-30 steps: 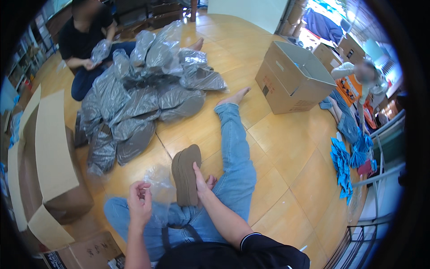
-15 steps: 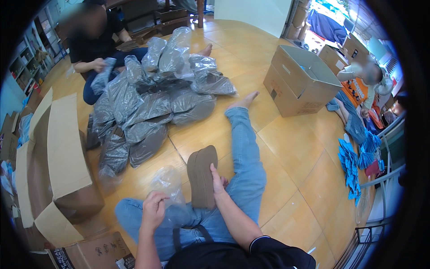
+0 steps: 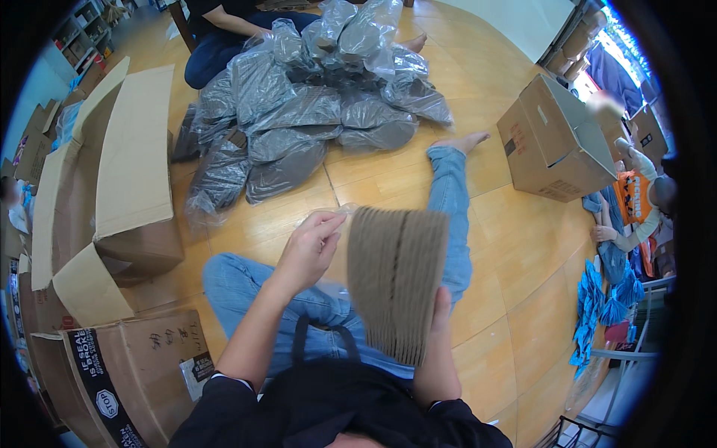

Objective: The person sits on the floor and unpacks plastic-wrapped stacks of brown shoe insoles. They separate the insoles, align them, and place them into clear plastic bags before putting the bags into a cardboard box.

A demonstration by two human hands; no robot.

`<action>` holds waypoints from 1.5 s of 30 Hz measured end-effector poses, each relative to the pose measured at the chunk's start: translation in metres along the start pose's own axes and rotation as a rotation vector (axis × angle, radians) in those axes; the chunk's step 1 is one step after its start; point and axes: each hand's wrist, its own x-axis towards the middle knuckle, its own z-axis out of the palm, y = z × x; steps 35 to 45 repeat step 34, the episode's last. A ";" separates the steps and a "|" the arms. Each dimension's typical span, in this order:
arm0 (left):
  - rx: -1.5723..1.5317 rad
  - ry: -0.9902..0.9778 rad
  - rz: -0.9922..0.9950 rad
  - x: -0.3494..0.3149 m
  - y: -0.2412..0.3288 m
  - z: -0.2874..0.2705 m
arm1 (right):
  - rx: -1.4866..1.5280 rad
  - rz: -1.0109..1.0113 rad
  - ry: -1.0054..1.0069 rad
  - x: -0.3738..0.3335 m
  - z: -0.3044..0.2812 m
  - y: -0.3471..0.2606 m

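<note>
My right hand (image 3: pixel 442 308) grips a thick stack of brown insoles (image 3: pixel 396 280) from its right side, fingers hidden behind. The stack stands on edge over my lap, its many layers facing me. To its left, my left hand (image 3: pixel 310 248) is closed, thumb and forefinger pinching a clear plastic bag (image 3: pixel 334 288). Most of this bag is hidden behind the hand and the stack. On the floor ahead lies a heap of similar grey-brown stacks in clear bags (image 3: pixel 299 112).
An open cardboard box (image 3: pixel 134 160) stands at left, with a closed taped carton (image 3: pixel 146 373) nearer me. Another open box (image 3: pixel 556 149) is at far right. One person sits behind the heap; another sits at right near blue bundles (image 3: pixel 590 313). My legs (image 3: pixel 448 201) spread across the tiled floor.
The insole stack has come up closer to me and turned its layered side toward me. My left hand has risen beside it with the bag. The view has shifted.
</note>
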 end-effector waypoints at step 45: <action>0.084 0.042 0.637 -0.082 0.015 0.057 | -0.242 -0.015 0.386 0.041 0.006 0.009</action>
